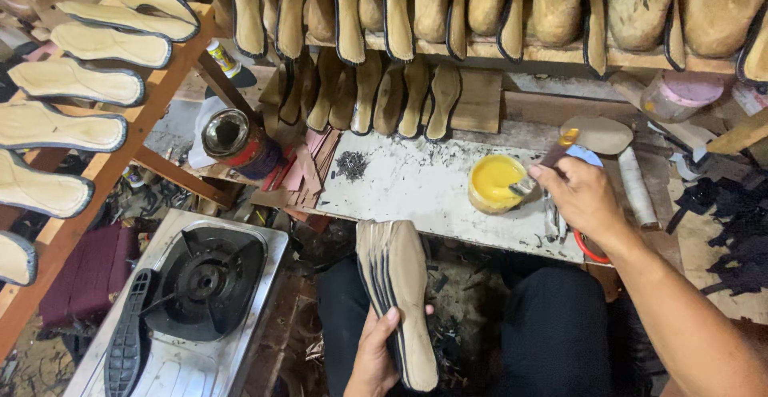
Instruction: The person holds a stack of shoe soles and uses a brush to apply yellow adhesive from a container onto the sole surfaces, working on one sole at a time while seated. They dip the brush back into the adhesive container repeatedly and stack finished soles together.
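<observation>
Head view: the left hand (374,357) grips a stack of insoles (398,289), long axis pointing away toward the counter (416,185), while the right hand (582,198), nearer it, dips a brush (534,174) into the glue pot (494,182).

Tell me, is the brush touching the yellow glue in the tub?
Touching. The head view shows the brush tip dipped into the yellow glue.
</observation>
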A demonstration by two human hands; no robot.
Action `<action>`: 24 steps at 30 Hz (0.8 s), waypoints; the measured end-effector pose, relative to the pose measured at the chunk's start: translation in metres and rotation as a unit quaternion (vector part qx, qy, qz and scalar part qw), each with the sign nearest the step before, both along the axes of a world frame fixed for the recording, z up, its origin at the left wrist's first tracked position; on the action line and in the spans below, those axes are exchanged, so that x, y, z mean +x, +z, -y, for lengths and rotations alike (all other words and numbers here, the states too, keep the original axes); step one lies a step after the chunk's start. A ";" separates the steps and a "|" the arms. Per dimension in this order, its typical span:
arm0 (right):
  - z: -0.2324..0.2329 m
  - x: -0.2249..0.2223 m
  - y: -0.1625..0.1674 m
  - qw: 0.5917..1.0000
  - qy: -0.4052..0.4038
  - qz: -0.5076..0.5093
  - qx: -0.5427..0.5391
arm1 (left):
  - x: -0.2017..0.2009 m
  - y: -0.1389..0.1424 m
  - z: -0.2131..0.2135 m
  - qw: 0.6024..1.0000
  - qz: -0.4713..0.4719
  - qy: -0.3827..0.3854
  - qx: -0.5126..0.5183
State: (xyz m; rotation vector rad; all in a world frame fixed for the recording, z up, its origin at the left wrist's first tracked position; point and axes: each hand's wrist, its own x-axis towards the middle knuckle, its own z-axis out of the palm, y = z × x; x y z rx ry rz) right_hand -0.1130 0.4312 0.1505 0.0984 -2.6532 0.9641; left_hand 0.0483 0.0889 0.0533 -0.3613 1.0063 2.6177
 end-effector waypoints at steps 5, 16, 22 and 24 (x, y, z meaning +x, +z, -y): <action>-0.005 0.003 -0.014 0.971 0.010 0.233 -0.050 | -0.008 0.003 -0.013 0.999 -0.027 -0.023 0.027; 0.091 0.072 -0.010 0.971 0.116 0.002 -0.208 | -0.009 0.027 -0.038 0.993 -0.059 -0.087 0.045; 0.096 0.064 0.001 0.986 0.084 -0.046 -0.138 | -0.009 0.032 -0.039 0.992 -0.058 -0.103 0.053; 0.094 0.065 -0.003 0.977 0.141 0.013 -0.162 | -0.012 0.029 -0.038 0.991 -0.070 -0.096 0.053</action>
